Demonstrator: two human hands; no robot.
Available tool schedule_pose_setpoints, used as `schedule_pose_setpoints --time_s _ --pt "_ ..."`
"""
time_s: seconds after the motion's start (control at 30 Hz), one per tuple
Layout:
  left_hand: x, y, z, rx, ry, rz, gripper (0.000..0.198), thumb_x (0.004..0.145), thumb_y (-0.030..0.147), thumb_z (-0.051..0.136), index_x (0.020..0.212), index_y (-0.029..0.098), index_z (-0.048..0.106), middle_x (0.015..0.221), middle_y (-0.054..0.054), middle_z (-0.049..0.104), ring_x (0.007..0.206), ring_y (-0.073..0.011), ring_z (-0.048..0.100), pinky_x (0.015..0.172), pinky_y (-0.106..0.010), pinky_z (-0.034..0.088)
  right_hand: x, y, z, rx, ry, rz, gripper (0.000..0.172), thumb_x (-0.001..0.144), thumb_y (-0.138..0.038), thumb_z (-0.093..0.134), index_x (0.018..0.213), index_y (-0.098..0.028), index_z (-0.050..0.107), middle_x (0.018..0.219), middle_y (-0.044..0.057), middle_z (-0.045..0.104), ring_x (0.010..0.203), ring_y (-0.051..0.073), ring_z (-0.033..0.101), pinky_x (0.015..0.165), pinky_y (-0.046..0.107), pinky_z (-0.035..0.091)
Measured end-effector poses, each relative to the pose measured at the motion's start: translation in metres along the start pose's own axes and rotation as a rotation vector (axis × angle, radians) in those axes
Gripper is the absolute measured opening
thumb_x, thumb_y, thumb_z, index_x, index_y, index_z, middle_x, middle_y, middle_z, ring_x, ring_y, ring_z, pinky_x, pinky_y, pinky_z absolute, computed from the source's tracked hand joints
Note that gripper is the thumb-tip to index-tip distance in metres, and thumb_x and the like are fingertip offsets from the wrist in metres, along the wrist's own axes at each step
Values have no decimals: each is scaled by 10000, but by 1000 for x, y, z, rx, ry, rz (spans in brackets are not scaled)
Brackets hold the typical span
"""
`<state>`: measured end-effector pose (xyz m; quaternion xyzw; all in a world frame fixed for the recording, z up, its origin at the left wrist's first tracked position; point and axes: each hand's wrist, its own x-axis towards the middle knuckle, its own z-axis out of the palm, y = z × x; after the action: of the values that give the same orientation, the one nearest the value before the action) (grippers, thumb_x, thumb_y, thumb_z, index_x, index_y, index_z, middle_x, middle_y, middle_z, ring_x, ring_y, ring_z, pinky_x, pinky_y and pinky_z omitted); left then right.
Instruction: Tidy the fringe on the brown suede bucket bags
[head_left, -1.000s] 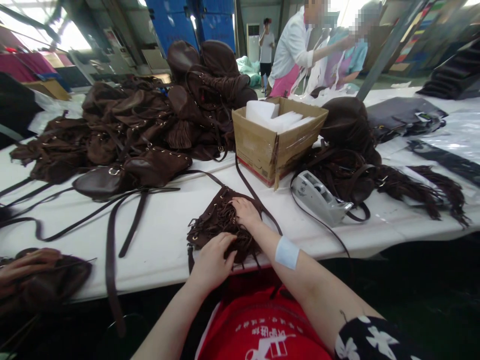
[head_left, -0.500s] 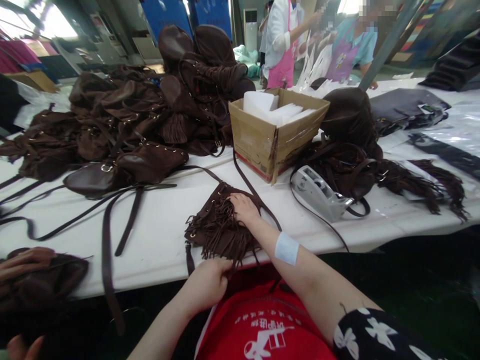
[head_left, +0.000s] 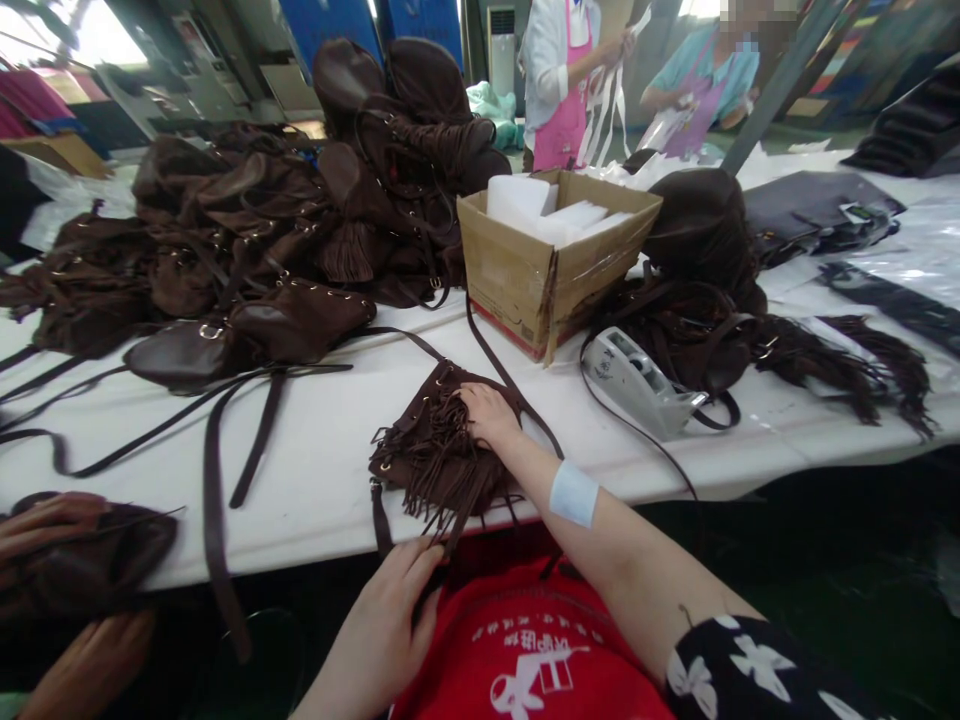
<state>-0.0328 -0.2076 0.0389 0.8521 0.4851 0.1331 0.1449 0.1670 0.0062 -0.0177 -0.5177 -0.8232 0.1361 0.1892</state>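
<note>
White-covered tabletop (head_left: 322,450) runs right across my head feed, smooth sheeting, faint creases. Heap of dark brown bags (head_left: 247,210) on it, left of the cardboard box: matte suede-like cloth mixed with shinier leather-look panels, slumped and rounded. Cardboard box (head_left: 506,285) itself: tan, rectangular, open-topped, edges a bit rough. Round brown bag (head_left: 694,220) just right of the box, smooth and ballooned. Fringed bag (head_left: 442,440), the piece being handled, lies on the tabletop on the near side of the box, a little left of it: soft, suede-like, thin loose strips over its face, flat strap (head_left: 381,520) running to the tabletop's near edge. White sheets (head_left: 517,197), smooth, partly curled, stick up inside the box. Tape dispenser (head_left: 630,380), hard grey shell, sits on the near side of the box, to its right. Right hand (head_left: 487,415) I log as released: fingers stretched out, laid over the fringed bag, box side. Left hand (head_left: 397,605), farther from the box, just past the tabletop's near edge: fingers bent at the fringe ends, can't tell whether they pinch any. Metal eyelets (head_left: 385,467), round and shiny, line the fringed bag's edge.
</note>
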Motion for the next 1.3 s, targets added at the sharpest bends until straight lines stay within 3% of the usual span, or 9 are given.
schedule_pose_setpoints --time_s 0.13,0.4,0.5,0.63,0.8,0.93,1.07,1.2,1.3 --pt "0 9 -4 69 113 74 354 809 189 543 1153 240 606 1181 -61 660 1240 -283 497 1081 -497 349 0 0 0 27 -20 5 499 787 -194 585 1277 -148 503 1370 140 473 1263 239 385 1053 386 341" --pt "3 16 -15 -82 -84 -24 306 827 260 539 1125 245 607 1070 -87 675 985 -240 635 878 -365 534 0 -1 -3 27 -7 1 472 796 -190 572 1261 -132 519 1352 149 490 1253 240 401 1057 380 341" --pt "2 11 -15 -102 -68 -80 239 849 272 520 1066 243 615 1067 -92 654 963 -233 630 871 -368 532 0 -2 -3 24 0 6 460 804 -189 568 1258 -134 525 1349 152 495 1251 241 408 1059 385 342" --pt "11 17 -20 -207 -7 -98 140 881 272 476 895 225 607 1191 -108 579 1094 -239 563 947 -371 479 0 -2 -2 14 -6 20 484 789 -171 568 1269 -130 524 1362 141 490 1266 238 405 1059 375 349" --pt "29 31 -32 -402 -266 -110 226 933 321 410 795 214 553 894 -62 602 823 -174 580 752 -286 501 0 -2 -3 13 -8 14 481 789 -176 576 1264 -117 531 1359 145 494 1260 238 414 1070 365 341" --pt "27 28 -36 -396 -361 -146 220 911 362 468 1007 254 633 1007 -60 618 905 -183 598 831 -302 506 0 -1 -3 17 1 3 486 792 -179 596 1269 -120 526 1349 145 500 1264 236 409 1068 362 341" --pt "15 22 -30 -342 -440 -122 428 852 359 566 1280 375 553 1201 -50 614 1107 -224 581 967 -354 472 0 -1 -2 9 10 7 459 810 -166 589 1263 -129 529 1349 141 502 1253 229 418 1065 366 342" --pt "16 19 -27 -333 -385 -174 306 870 360 530 1148 287 635 1037 -61 653 925 -196 630 839 -311 522 0 -1 0 -2 17 12 426 850 -129 532 1275 -158 521 1361 132 496 1263 220 410 1061 377 345" --pt "32 19 -27 -274 -218 -124 229 877 341 518 1028 238 655 1019 -79 640 920 -201 618 829 -320 521 1 -1 1 -21 5 20 370 911 -137 444 1267 -172 538 1364 126 504 1255 223 425 1050 386 363"
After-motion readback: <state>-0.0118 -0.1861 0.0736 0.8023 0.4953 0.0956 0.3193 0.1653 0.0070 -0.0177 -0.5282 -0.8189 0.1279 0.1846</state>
